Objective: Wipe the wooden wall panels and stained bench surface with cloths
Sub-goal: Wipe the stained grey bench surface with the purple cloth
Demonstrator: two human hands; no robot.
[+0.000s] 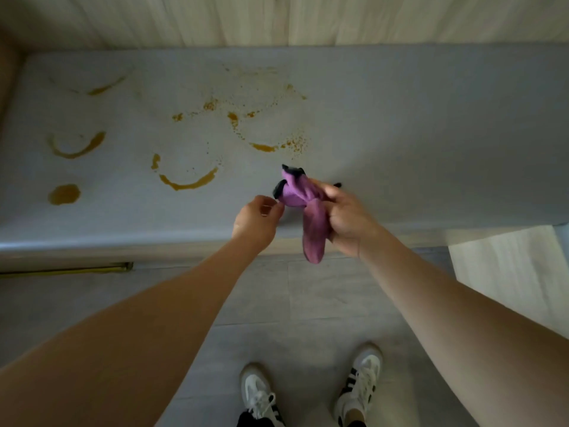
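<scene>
Head view, looking steeply down, near bench (400, 118).

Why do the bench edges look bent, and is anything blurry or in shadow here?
Head view: the wide-angle lens bows the grey stained bench top at its edges; the right hand gripping the crumpled purple cloth is smeared by motion; the left hand looks sharper; light is dim and even, corners darker, no glare.

You have no words, labels, brand names or numbers to read here; your shoes (358, 385) carry only dark stripes, no lettering you could make out.
</scene>
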